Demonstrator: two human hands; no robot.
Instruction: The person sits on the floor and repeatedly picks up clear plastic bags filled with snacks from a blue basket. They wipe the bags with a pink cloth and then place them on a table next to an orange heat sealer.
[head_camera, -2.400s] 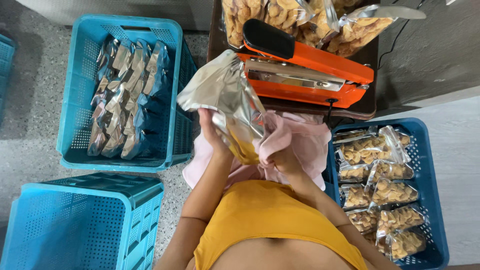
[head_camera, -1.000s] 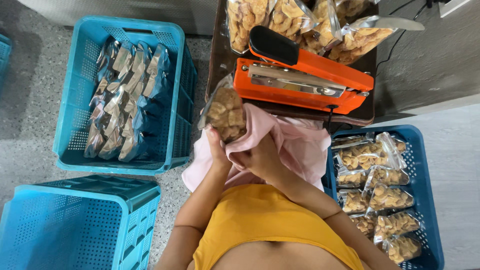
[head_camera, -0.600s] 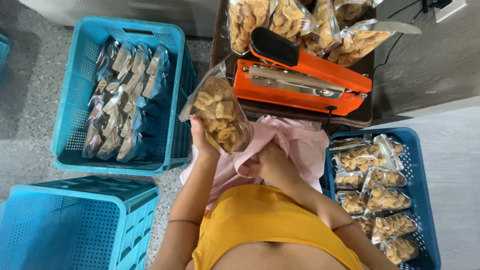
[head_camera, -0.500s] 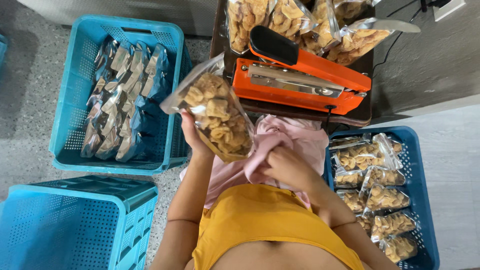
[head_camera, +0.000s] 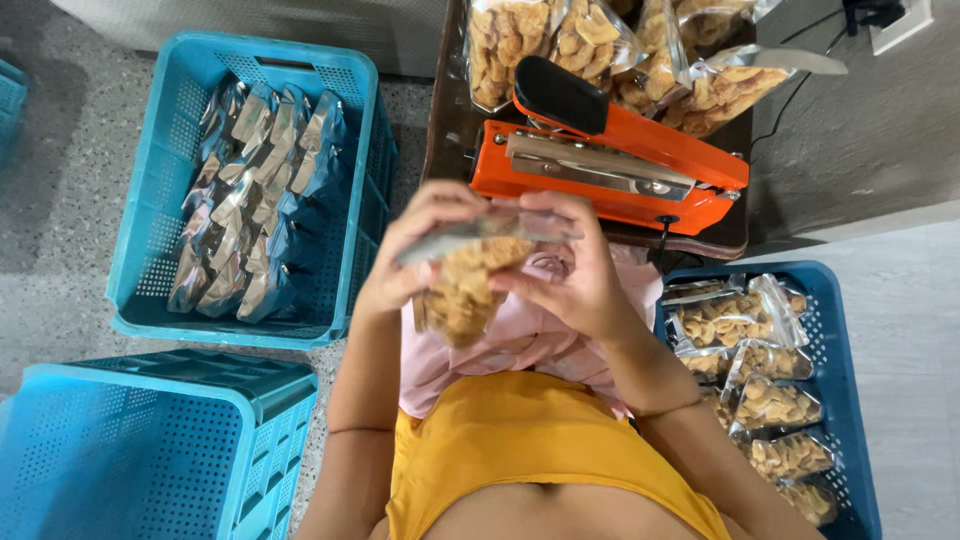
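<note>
A clear bag of brown snack pieces hangs in front of my chest, blurred by motion. My left hand pinches the left end of its open top. My right hand grips the right end of the same top edge. Just beyond my hands an orange heat sealer with a black handle sits on a dark wooden stand. Several filled clear bags lie behind the sealer.
A teal crate on my left holds rows of upright silvery bags. A blue crate on my right holds filled snack bags. An upturned teal crate stands at the lower left on the speckled floor.
The bag was raised in my left hand alone and is now lower, held by both hands at its top edge in front of the sealer.
</note>
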